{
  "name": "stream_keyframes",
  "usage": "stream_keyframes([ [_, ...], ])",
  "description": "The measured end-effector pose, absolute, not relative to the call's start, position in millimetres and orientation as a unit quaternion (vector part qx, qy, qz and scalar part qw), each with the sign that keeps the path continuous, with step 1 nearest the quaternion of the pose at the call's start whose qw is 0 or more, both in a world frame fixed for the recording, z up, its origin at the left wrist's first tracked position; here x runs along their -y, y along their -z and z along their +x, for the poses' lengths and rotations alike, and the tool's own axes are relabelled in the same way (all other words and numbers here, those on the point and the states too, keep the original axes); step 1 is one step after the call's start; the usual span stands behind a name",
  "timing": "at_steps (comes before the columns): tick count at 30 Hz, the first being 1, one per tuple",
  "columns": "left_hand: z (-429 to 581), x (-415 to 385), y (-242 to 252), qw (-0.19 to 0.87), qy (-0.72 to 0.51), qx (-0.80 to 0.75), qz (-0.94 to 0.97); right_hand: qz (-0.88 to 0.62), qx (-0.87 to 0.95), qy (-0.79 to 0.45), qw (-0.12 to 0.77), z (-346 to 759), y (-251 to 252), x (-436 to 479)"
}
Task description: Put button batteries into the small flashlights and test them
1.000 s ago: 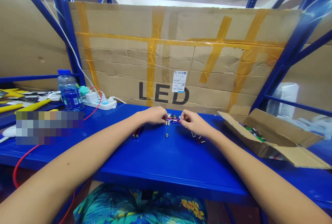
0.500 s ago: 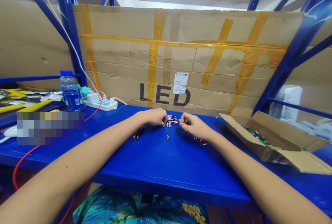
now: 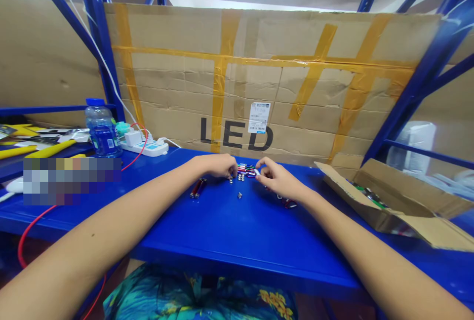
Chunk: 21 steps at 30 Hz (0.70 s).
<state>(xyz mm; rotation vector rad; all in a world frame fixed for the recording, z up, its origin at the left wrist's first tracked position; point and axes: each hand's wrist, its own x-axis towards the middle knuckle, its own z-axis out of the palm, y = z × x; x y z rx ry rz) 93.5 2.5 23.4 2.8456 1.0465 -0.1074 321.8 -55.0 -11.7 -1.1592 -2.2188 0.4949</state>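
Observation:
My left hand reaches down to the table with its fingers pinched together. A small silver piece shows right at its fingertips. My right hand pinches a small whitish, shiny piece between thumb and forefinger. Between the hands lies a row of coloured metal tubes with clips, partly hidden. Several small round silver pieces sit in front of them, and another silver piece lies nearer me. Dark red tubes rest beside my left wrist; a red clip lies under my right wrist.
An opened cardboard box with small parts stands at right. A blue-capped bottle and a white power strip are at back left, with a red cable. A large cardboard sheet closes off the back.
My left hand has shifted slightly left, and a small silver piece now shows below its fingertips. My right hand keeps its place, still pinching. The view has tilted slightly.

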Motion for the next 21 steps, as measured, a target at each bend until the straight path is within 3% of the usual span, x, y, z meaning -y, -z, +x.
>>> stream_keyframes([
  [13, 93.8, -3.9, -21.2, 0.084, 0.070, -0.392, 0.913, -0.428, 0.850, -0.159, 0.264, 321.6, 13.0, 51.7],
  [21, 91.9, -5.0, -26.7, 0.052, -0.022, -0.383, 0.922, -0.431, 0.844, -0.164, 0.273, 324.1, 16.7, 47.4],
])
